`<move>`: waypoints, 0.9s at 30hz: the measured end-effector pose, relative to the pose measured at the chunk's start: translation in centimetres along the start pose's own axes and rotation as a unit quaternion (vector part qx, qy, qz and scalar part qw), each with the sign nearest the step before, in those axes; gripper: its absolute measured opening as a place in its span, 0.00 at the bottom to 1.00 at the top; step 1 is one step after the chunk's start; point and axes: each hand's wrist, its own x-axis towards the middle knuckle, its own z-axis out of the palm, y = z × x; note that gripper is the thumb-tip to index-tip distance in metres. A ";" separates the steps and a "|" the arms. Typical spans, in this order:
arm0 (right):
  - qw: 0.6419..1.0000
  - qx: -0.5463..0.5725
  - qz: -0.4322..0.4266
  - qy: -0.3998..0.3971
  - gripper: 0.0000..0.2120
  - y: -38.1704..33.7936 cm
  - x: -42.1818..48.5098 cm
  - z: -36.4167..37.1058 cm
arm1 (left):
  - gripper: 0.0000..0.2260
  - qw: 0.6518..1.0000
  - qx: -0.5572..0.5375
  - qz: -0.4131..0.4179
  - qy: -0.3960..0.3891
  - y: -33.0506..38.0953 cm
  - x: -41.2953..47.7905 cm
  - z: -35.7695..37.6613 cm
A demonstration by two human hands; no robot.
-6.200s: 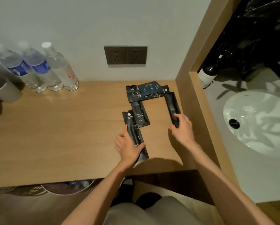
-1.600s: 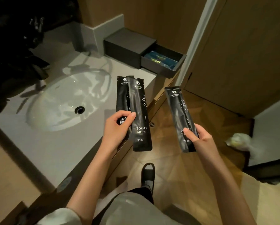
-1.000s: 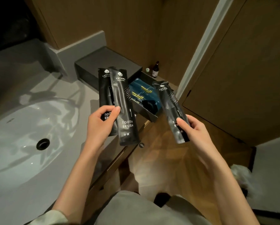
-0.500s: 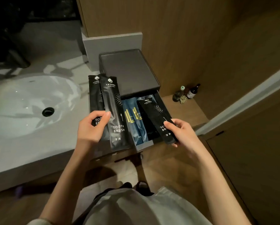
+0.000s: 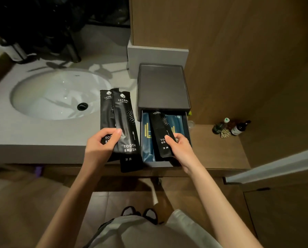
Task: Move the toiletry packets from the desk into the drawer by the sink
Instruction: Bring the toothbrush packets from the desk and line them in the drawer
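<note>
Slanting over the blue packets [image 5: 147,140] in the open drawer [image 5: 160,164], one black packet [image 5: 158,126] has its top end deep inside. The right hand [image 5: 180,147] pinches its lower end between thumb and fingers. Whether it rests on the blue ones is not clear. Just left of the drawer, the left hand [image 5: 99,145] grips two more black packets [image 5: 126,122], one overlapping the other, both upright and marked TOOTH BRUSH. Their lower ends hang past the front edge of the counter [image 5: 33,133]. The drawer comes out from a dark box [image 5: 163,86] on the counter, beside the sink [image 5: 56,93]. Small bottles [image 5: 239,127] stand on a wooden ledge, well to the right.
</note>
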 end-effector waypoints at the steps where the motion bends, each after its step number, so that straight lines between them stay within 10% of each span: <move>1: 1.000 -0.014 -0.007 0.001 0.13 0.0 0.2 0.4 | 0.06 1.000 0.001 0.006 0.004 -0.1 -0.2 -0.2; 27: 0.872 -0.444 -0.207 -0.021 0.25 0.7 3.5 1.3 | 0.10 0.996 -0.032 0.036 -0.075 -2.1 1.8 -2.4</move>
